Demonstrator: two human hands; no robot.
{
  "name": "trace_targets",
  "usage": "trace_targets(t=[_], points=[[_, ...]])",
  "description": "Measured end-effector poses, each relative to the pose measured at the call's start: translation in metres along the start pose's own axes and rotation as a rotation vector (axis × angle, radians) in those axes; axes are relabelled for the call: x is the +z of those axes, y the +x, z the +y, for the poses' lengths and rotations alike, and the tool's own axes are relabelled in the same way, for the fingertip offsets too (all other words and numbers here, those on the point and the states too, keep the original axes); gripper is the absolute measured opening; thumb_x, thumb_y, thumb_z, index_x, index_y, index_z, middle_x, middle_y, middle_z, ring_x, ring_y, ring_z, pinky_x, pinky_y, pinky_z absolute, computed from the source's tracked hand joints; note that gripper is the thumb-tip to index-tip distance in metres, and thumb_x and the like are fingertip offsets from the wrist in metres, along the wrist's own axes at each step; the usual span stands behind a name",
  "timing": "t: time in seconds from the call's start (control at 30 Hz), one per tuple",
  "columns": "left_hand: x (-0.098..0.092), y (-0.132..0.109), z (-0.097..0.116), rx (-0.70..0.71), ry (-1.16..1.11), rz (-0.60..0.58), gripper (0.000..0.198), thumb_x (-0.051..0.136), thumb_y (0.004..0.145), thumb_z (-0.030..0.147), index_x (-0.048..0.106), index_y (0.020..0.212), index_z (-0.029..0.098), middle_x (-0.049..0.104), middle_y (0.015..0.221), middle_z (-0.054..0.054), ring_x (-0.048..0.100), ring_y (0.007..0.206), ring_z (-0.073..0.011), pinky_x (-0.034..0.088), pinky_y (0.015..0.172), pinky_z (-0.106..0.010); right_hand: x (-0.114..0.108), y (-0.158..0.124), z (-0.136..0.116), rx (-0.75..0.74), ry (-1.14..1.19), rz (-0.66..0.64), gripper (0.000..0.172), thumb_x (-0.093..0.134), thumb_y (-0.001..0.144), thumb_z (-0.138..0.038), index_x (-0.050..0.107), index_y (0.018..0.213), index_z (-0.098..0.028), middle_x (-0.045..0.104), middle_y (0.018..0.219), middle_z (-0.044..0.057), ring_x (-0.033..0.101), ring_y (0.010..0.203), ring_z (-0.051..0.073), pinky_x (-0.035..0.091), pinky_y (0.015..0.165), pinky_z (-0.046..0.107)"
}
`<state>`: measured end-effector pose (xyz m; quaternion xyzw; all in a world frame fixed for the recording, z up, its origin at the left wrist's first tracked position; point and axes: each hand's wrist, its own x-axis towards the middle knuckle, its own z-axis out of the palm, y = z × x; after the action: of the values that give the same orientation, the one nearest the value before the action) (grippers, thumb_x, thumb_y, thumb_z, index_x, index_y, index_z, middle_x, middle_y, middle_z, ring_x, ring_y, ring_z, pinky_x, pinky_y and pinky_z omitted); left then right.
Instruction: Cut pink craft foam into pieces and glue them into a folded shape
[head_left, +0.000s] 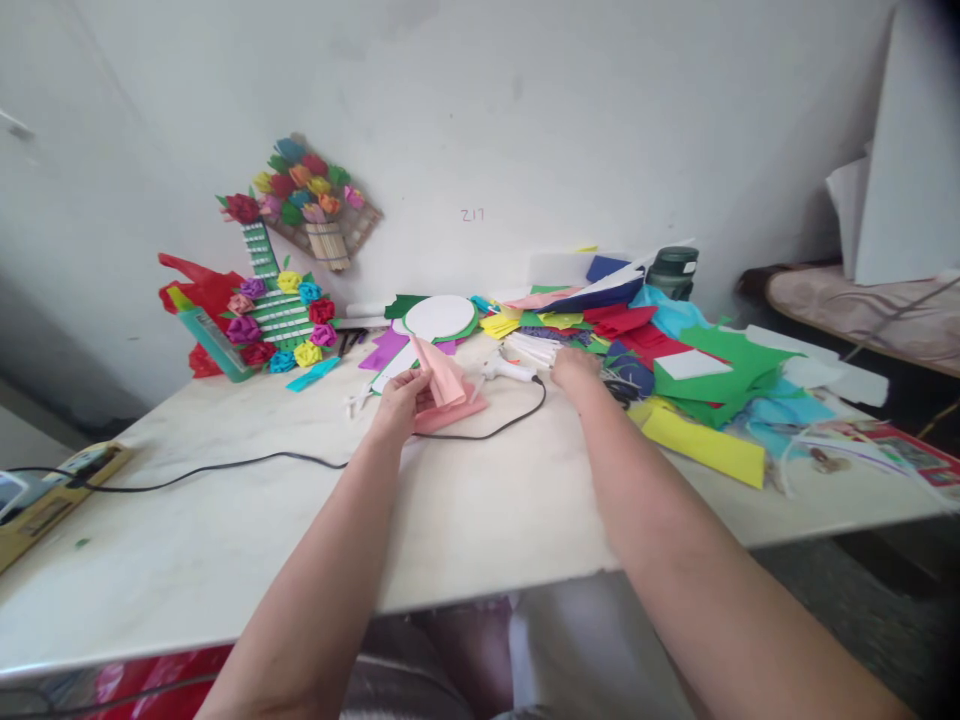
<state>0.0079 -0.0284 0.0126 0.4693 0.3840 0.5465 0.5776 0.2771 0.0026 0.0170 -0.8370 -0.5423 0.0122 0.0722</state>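
Observation:
My left hand [403, 402] is closed on a folded sheet of pink paper [442, 377], held up at a slant above more pink paper [461, 408] on the table. Reaching forward, my right hand [576, 368] is at the right end of a bunch of white sticks [534, 348]; its fingertips are hidden, so what it grips cannot be made out. Between the hands lies a white glue gun [510, 371] with a black cord. Behind my left hand is a white round shape [439, 318] with a green edge.
Coloured paper sheets [705, 375] are heaped at the right, with a dark green bottle [673, 270] behind. Paper-flower crafts [281, 310] and a glue bottle [214, 340] stand at the back left. A power strip [64, 495] lies at the left edge.

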Motion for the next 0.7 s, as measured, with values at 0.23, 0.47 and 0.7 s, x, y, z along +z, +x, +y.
trace_targets(t=[0.23, 0.47, 0.7], points=[[-0.0079, 0.0020, -0.0010, 0.010, -0.024, 0.072, 0.032, 0.072, 0.054, 0.034, 0.051, 0.067, 0.014, 0.057, 0.054, 0.000, 0.059, 0.049, -0.0143, 0.047, 0.052, -0.027, 0.0001, -0.0010, -0.0010, -0.029, -0.001, -0.009, 0.040, 0.057, 0.071, -0.019, 0.058, 0.110, -0.010, 0.058, 0.110, 0.018, 0.053, 0.104, 0.024, 0.041, 0.083, 0.034], [-0.0077, 0.0007, 0.0003, 0.006, -0.008, 0.090, 0.033, 0.072, 0.054, 0.034, 0.050, 0.068, 0.014, 0.057, 0.053, 0.000, 0.058, 0.048, -0.0131, 0.045, 0.048, -0.023, 0.0025, 0.0013, -0.0010, 0.044, 0.031, -0.028, 0.050, 0.059, 0.071, -0.028, 0.052, 0.118, -0.012, 0.052, 0.117, 0.018, 0.048, 0.109, 0.029, 0.040, 0.085, 0.038], [-0.0090, 0.0024, -0.0008, 0.006, -0.012, 0.102, 0.034, 0.072, 0.053, 0.035, 0.050, 0.068, 0.014, 0.058, 0.053, 0.000, 0.057, 0.046, -0.0127, 0.045, 0.048, -0.023, 0.0003, -0.0007, -0.0024, -0.064, 0.044, 0.130, 0.034, 0.050, 0.079, -0.017, 0.056, 0.111, -0.009, 0.052, 0.113, 0.020, 0.050, 0.104, 0.026, 0.038, 0.084, 0.034]])
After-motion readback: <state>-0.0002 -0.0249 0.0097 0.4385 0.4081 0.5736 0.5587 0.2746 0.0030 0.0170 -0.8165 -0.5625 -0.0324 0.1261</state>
